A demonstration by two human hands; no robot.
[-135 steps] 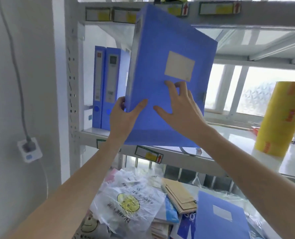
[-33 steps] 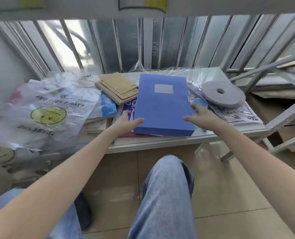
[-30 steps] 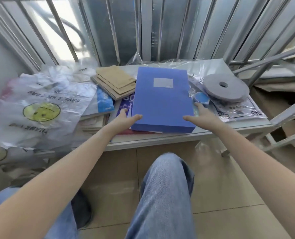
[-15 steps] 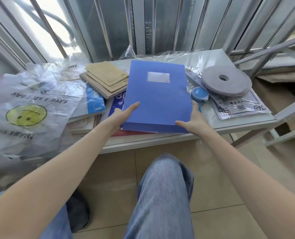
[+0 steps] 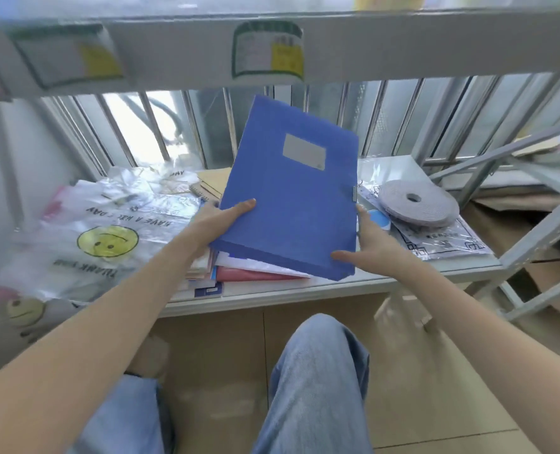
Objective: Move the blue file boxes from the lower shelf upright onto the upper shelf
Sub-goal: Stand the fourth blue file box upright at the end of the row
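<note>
A blue file box (image 5: 288,188) with a grey label hangs tilted above the lower shelf (image 5: 272,294), its far end raised. My left hand (image 5: 221,219) grips its left edge with the thumb on top. On the right edge, my right hand (image 5: 365,247) holds the near corner. The front beam of the upper shelf (image 5: 403,50) runs across the top of the view, just above the box. The upper shelf's surface is hidden.
Plastic bags with smiley faces (image 5: 108,240) lie on the lower shelf at the left. A stack of papers and folders (image 5: 249,273) sits under the box. A grey tape roll (image 5: 417,203) and printed sheets lie to the right. My knee (image 5: 317,371) is below.
Both hands closed on the blue file box lying flat on the lower shelf and lifted it, tilting its far end up. The view rose, bringing the upper shelf beam back in.
</note>
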